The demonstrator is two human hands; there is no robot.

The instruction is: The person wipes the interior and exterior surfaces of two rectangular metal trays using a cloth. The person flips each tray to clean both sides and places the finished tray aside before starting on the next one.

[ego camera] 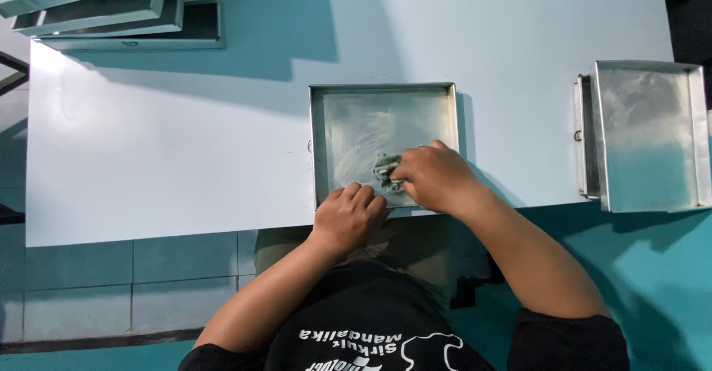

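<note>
Metal tray [348,111] at the worktop's near edge: I'd keep my left hand [347,217] clamped on its rim while my right hand [434,178], pinching the crumpled wad [386,172], rubs evenly into corners.

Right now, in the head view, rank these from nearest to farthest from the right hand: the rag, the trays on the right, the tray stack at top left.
From the right hand:
1. Rag, in its fingers, inside the middle tray.
2. Trays on the right, at the table's right edge.
3. Tray stack, far top-left corner.
</note>
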